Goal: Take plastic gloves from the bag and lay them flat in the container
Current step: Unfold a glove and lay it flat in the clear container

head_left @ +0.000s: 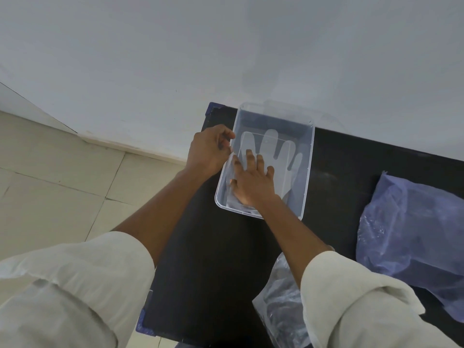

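A clear plastic container [307, 172] stands on the black table [216, 259] against the wall. Inside it a clear plastic glove [281, 149] lies spread out, fingers pointing away from me. My right hand [253, 182] lies flat on the glove's lower part, fingers apart, pressing it down. My left hand [208, 149] is at the container's left rim, its fingertips pinching the glove's edge there. A clear bag of gloves [281, 300] lies near the table's front edge, partly hidden under my right sleeve.
A large bluish plastic bag [411, 229] lies on the table at the right. The white wall [226, 59] rises directly behind the container. Tiled floor [50, 184] shows to the left of the table's edge.
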